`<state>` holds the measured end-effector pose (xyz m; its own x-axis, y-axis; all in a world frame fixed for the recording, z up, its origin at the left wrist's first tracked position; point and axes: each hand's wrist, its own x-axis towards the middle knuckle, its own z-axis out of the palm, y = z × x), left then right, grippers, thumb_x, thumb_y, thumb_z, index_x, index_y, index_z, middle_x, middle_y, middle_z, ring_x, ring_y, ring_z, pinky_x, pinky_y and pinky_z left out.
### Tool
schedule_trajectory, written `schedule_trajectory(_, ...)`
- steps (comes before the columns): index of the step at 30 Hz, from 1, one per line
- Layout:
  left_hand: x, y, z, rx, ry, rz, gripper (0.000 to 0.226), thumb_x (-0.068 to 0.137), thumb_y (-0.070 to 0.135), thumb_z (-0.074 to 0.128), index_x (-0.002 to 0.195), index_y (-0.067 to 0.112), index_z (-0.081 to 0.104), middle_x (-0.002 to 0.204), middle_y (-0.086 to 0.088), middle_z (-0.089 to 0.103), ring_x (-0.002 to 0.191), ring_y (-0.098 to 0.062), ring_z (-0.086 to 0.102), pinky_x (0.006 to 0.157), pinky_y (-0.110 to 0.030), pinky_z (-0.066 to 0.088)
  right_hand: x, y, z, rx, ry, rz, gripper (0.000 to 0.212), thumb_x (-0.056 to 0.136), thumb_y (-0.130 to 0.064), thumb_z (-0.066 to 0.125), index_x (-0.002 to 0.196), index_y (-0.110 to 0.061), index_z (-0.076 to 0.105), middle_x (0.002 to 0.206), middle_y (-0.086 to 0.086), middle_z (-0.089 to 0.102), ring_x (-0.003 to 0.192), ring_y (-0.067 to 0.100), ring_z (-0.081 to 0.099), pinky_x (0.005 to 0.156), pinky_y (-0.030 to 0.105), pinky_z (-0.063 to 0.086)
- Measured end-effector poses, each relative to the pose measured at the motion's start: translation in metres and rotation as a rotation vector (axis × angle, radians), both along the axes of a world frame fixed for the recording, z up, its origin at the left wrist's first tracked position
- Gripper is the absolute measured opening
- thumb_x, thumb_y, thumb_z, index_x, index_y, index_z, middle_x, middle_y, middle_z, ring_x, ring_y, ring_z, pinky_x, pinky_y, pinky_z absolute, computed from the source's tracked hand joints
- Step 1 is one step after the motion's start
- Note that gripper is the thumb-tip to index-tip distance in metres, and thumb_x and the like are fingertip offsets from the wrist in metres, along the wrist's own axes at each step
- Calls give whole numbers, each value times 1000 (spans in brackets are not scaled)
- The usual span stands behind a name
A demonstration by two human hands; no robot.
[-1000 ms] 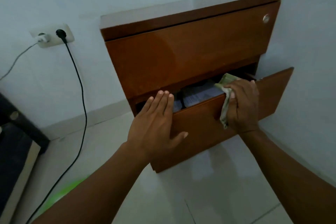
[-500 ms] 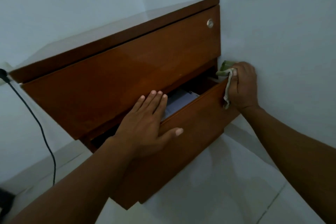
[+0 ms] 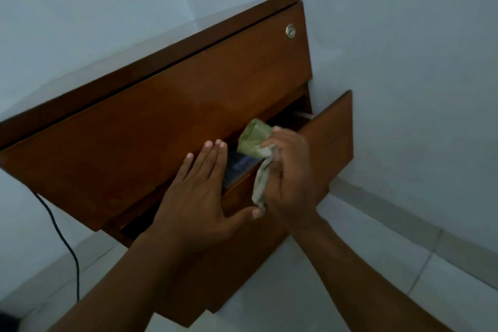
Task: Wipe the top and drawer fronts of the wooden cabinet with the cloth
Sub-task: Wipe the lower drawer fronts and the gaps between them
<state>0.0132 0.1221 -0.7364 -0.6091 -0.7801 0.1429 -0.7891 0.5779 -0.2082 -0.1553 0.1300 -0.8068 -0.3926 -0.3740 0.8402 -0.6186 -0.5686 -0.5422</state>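
Nearest, the left hand (image 3: pixel 198 191) lies flat and spread on the top edge of the lower drawer (image 3: pixel 328 143), fingers reaching over the gap, its grip wide and holding nothing. Just beside it the right hand (image 3: pixel 289 178) has its grip closed around the green cloth (image 3: pixel 256 140), bunched over the drawer's top edge with a tail hanging down the front. The drawer stands partly open, with dark papers (image 3: pixel 239 167) showing inside. If it slides shut under the pressure of wiping, the left fingers could be pinched against the upper drawer front (image 3: pixel 161 127); the loose cloth could also snag or drag the papers. Farther back, a round lock (image 3: pixel 290 31) sits on the wooden cabinet (image 3: pixel 188 43). No writing or brand can be read anywhere
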Motion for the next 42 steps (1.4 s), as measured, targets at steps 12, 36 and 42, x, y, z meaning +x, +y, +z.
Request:
schedule_trajectory(12,-1,0,2,-101,-69,-4,123,73,98,8,156,12,-22,166,-3,-23,149,-15,-29,125,-45,-7,-92,-58,-25,-1,152,-144,23,96,-5,46,103,-1,68,108,16,66,114,28,55,114,43,30)
schedule_trajectory(36,71,-34,32,-706,-518,-142,66,106,43,23,159,4,17,167,-16,10,154,-28,11,124,-49,4,138,-22,-45,181,-457,182,40,101,-11,36,138,-7,49,151,5,42,144,19,33,114,41,37)
schedule_trajectory(42,93,-34,17,-802,-533,-177,61,107,36,30,157,1,22,165,-19,19,152,-31,20,122,-49,13,150,-47,-82,219,56,34,60,98,-27,37,153,-12,19,162,7,13,151,28,13,119,50,24)
